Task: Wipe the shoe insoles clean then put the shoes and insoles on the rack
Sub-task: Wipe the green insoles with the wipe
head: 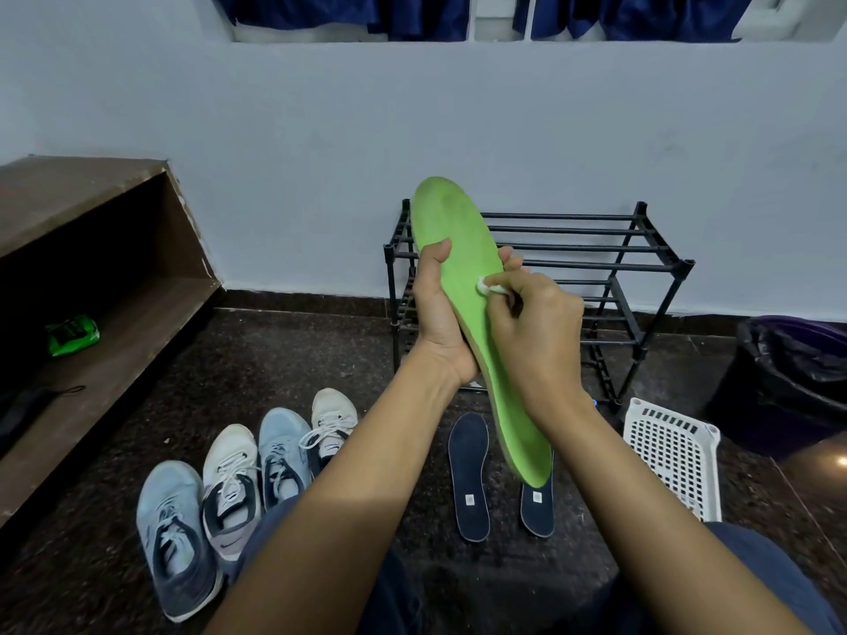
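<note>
L hand point(440, 313) gripped a green insole point(458, 231) mid-length, toe up before the rack point(596, 249); R hand point(536, 323) pinched a white wipe point(488, 286) against it. Insole looked light & bendy, best held at its middle.

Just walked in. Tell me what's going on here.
A person is wiping insoles. The left hand grips a green insole upright, while the right hand pinches a small white wipe against its surface. Two dark insoles lie on the floor below, and four sneakers are lined up to the left. The black rack stands behind against the wall, with none of them on it yet.
</note>
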### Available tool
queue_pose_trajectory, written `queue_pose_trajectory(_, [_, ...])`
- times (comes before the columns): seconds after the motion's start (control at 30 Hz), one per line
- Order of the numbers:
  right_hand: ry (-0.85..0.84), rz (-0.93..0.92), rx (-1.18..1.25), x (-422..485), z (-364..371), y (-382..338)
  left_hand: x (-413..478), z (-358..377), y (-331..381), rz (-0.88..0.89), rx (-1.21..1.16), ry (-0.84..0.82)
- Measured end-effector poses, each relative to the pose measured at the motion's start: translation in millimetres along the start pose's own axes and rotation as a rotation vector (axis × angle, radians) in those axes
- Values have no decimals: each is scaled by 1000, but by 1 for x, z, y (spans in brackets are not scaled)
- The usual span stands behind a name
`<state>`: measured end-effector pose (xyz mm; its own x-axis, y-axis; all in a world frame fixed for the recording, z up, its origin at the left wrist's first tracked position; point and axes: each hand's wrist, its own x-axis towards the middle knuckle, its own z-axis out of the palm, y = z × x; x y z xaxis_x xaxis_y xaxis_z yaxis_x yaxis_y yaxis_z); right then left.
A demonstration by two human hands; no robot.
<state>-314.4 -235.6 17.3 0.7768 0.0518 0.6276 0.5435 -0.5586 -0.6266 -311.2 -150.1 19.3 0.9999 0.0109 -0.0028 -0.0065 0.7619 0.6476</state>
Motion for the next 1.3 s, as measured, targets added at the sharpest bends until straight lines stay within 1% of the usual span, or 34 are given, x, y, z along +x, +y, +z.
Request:
queue_pose_trajectory(0.1, [-35, -4, 37, 2, -1, -2, -1, 1, 1, 4, 15, 6])
queue_pose_trajectory(0.23, [-183, 19, 124, 2, -8, -8, -3, -2, 10, 1, -27, 11])
queue_pose_trajectory(0.33, [-260, 3, 116, -2, -10, -13, -2, -2, 15, 34, -73, 11])
queue_pose_trajectory(0.43, [-229, 5, 85, -4, -10, -14, 0, -2, 12, 55, -73, 5])
queue_pose_trajectory(0.57, [-121, 20, 0, -1, -2, -7, 0, 0, 3, 34, 7, 11])
queue_pose_trajectory(0.63, [-64, -16, -35, 1, 1, -3, 0, 3, 0, 11, 52, 17])
queue_pose_trajectory(0.73, [-19, -103, -5, 3, 1, 0, 0, 5, 1, -11, 59, 25])
queue_pose_trajectory(0.8, [-48, -123, 65, 1, -1, -1, -1, 5, 6, -13, 54, 14])
queue_pose_trajectory(0.9, [-155, -76, 162, -2, -6, -7, -2, 2, 13, 1, -2, 31])
queue_pose_trajectory(0.97, [-222, -54, 147, -3, -10, -13, 0, -1, 16, 27, -49, 26])
queue_pose_trajectory(1.03, [-248, -30, 111, -4, -12, -17, 0, -2, 19, 49, -73, 11])
queue_pose_trajectory(1.1, [-207, -13, 64, -6, -9, -19, 0, -2, 19, 64, -80, 3])
queue_pose_trajectory(1.2, [-96, -11, 34, -8, 0, -18, 1, 0, 15, 75, -67, 12])
queue_pose_trajectory(1.3, [-7, -7, 63, 0, 5, -12, 1, 3, 8, 21, 11, 16])
